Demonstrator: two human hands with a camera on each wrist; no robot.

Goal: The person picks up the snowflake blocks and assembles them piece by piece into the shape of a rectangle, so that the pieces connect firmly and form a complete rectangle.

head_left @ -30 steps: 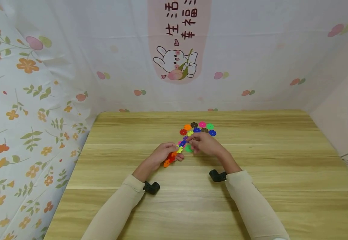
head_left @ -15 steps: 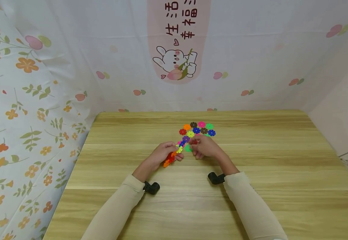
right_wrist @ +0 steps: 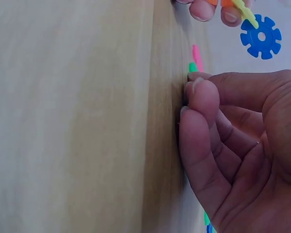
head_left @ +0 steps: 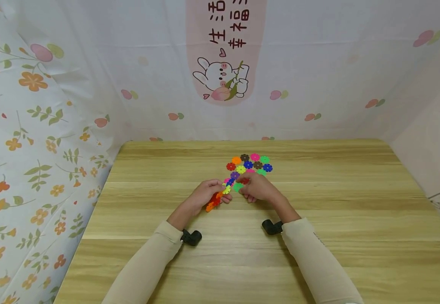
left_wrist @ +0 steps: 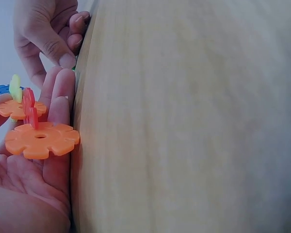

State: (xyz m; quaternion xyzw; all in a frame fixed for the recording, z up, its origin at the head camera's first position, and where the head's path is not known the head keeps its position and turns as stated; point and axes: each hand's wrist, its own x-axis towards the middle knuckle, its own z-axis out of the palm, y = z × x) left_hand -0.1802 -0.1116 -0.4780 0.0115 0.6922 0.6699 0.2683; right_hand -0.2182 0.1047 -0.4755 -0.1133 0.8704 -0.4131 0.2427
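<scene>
My left hand (head_left: 205, 195) holds a chain of slotted snowflake discs, pinched between thumb and fingers. Orange discs (left_wrist: 41, 140) and a red disc (left_wrist: 28, 104) make up its near end, while a yellow disc (head_left: 226, 189) and a blue disc (right_wrist: 262, 37) lead out at the far end. Just right of the chain, my right hand (head_left: 260, 188) has its thumb and fingertips at the edge of a green snowflake disc (head_left: 237, 187) lying on the table and appears to pinch it. Its fingers partly hide the green disc and a red disc (head_left: 244, 181).
Several loose snowflake discs lie flat beyond my hands, among them a purple disc (head_left: 235, 175), an orange disc (head_left: 236, 160) and a pink disc (head_left: 255, 157). The wooden table (head_left: 337, 190) meets a printed cloth (head_left: 299, 63) at the back.
My right hand has drawn back from the blue end of the chain and come down to the green disc on the table. The left hand stays in place with the chain.
</scene>
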